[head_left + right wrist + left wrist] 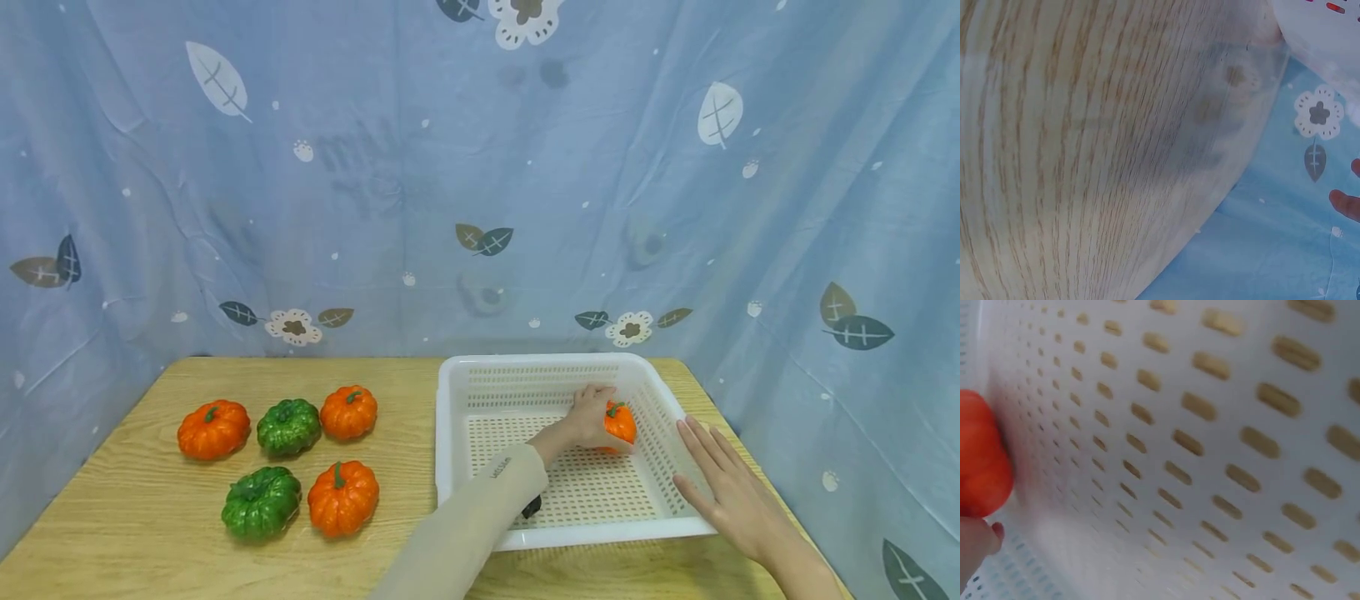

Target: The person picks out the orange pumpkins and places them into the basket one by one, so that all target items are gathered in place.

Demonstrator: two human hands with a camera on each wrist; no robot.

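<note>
Inside the white slotted basket, my left hand holds a small orange pumpkin between thumb and fingers, near the right wall. In the left wrist view, that orange pumpkin is cut off by the left edge, with a thumb tip against its underside. My right hand lies with straight fingers along the basket's right rim; whether it touches the rim I cannot tell. Only fingertips of that hand show in the right wrist view.
On the wooden table, left of the basket, sit three orange pumpkins, one at the far left, one at the back and one in front. Two green pumpkins lie among them. A blue patterned curtain hangs behind and at the sides.
</note>
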